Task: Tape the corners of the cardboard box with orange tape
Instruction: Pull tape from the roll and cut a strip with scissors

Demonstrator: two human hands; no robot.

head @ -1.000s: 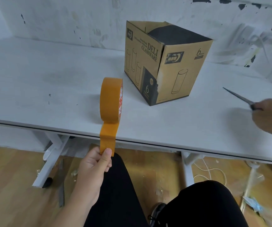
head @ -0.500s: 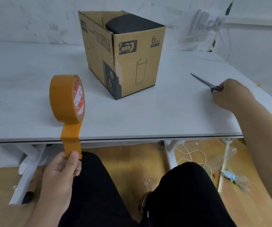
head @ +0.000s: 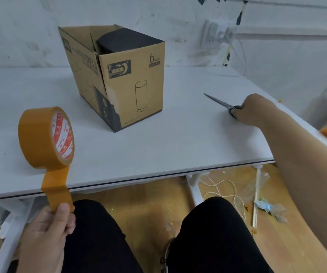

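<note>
— Two hands, one head view. Where does each sit?

— Left hand point(head: 46, 223) is low, below the front edge of the white table point(head: 158, 146), thumb and fingers pinching the free end of a strip pulled from the roll of orange adhesive tape point(head: 44, 137). That roll stands on edge near the table's front left, red-and-white core label facing right; the strip runs down over the edge to the pinch.

— And the right?

— Right hand point(head: 255, 110) rests on the tabletop at the right, fingers curled round the handles of dark metal scissors point(head: 222, 103); the blades lie closed, pointing away to the left.

— Where is the brown cardboard box with the printed glass outline point(head: 123, 83)?

— Upright on the table, farther back, between both hands and touching neither. Its nearest corner faces the person, with pale torn patches along that edge. The top is open; something black lies inside.
</note>
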